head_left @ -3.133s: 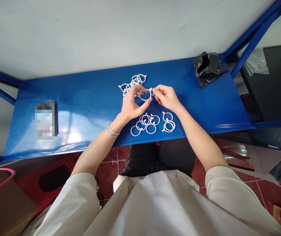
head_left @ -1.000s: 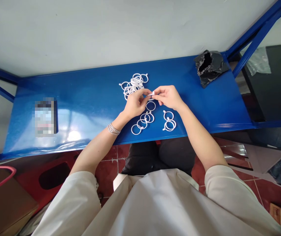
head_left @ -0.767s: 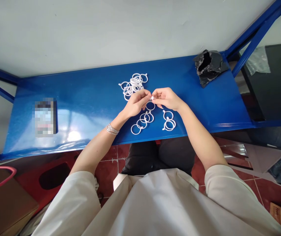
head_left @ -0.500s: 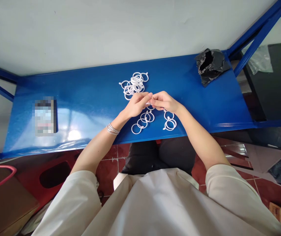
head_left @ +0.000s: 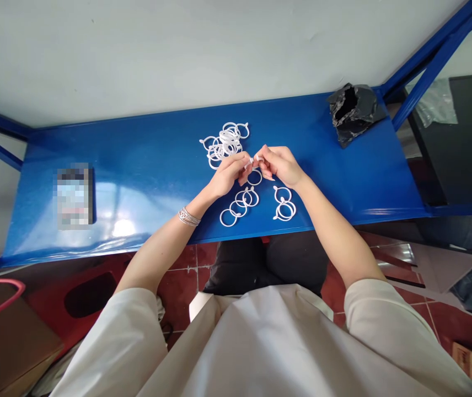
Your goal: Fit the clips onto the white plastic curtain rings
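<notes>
My left hand [head_left: 234, 172] and my right hand [head_left: 280, 165] meet over the middle of the blue table, fingertips nearly touching. Both pinch a white curtain ring [head_left: 251, 160], mostly hidden by the fingers; whether it is one ring or two pieces I cannot tell. Just below the fingers another white ring [head_left: 255, 184] shows, apparently on the tabletop. Behind my left hand lies a heap of white rings [head_left: 230, 142] with small tabs. Nearer me, an overlapping row of rings [head_left: 238, 208] sits left of centre, and a smaller group of rings [head_left: 284, 210] lies below my right hand.
The blue table [head_left: 157, 165] runs up to a pale wall [head_left: 203, 55]. A blurred-out phone-like object [head_left: 74, 198] lies at the left. A crumpled black plastic bag [head_left: 354, 113] stands at the back right, close to the blue frame post [head_left: 434, 60].
My hands have risen slightly and their fingers have shifted on the white piece, with a small gap now between the fingertips. The ring beneath them is more visible. The other rings have stayed put.
</notes>
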A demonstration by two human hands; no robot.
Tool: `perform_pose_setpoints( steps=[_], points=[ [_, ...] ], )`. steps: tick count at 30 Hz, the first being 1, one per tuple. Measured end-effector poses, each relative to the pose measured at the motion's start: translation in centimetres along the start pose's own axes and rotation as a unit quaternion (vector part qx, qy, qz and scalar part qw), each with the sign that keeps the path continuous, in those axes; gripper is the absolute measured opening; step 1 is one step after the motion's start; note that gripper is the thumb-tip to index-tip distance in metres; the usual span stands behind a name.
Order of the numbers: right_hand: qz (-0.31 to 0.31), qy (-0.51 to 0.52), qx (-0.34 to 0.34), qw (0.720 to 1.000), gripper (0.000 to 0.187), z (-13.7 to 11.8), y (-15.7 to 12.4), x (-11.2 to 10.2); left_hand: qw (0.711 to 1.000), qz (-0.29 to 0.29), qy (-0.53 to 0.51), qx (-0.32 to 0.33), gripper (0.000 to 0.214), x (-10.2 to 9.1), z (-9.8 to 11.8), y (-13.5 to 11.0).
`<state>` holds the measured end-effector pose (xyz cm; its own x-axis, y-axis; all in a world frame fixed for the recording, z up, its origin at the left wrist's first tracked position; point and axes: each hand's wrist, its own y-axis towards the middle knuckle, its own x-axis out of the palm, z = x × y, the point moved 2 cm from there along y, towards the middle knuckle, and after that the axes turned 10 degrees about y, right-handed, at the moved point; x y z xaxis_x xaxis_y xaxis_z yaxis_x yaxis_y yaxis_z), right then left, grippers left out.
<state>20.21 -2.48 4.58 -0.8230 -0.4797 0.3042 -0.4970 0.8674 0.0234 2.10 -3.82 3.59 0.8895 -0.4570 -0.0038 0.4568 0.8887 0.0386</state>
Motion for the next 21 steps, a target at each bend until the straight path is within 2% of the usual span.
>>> perform_pose_setpoints(
  steps=[3,8,14,18,21],
  points=[
    [0.026,-0.048,-0.031,0.998,0.069,-0.4,-0.2,0.0,1.0,-0.001,0.008,-0.002,0.052,-0.1,-0.3,0.0],
    [0.081,-0.104,-0.037,0.991,0.068,-0.3,-0.4,-0.2,0.999,0.001,0.038,0.016,0.042,-0.2,-0.6,-0.3],
    [0.13,-0.132,-0.054,0.981,0.064,-0.6,-0.4,-0.7,0.979,0.092,0.141,0.111,0.05,0.0,-0.7,-0.6],
    [0.117,-0.115,-0.066,0.984,0.067,-1.1,-0.5,-0.4,0.963,0.147,0.194,0.116,0.054,0.1,-1.2,-0.6],
    [0.103,-0.099,-0.068,0.987,0.071,-1.2,-0.5,0.0,0.953,0.166,0.228,0.108,0.06,0.3,-1.3,-0.7]
  ],
)
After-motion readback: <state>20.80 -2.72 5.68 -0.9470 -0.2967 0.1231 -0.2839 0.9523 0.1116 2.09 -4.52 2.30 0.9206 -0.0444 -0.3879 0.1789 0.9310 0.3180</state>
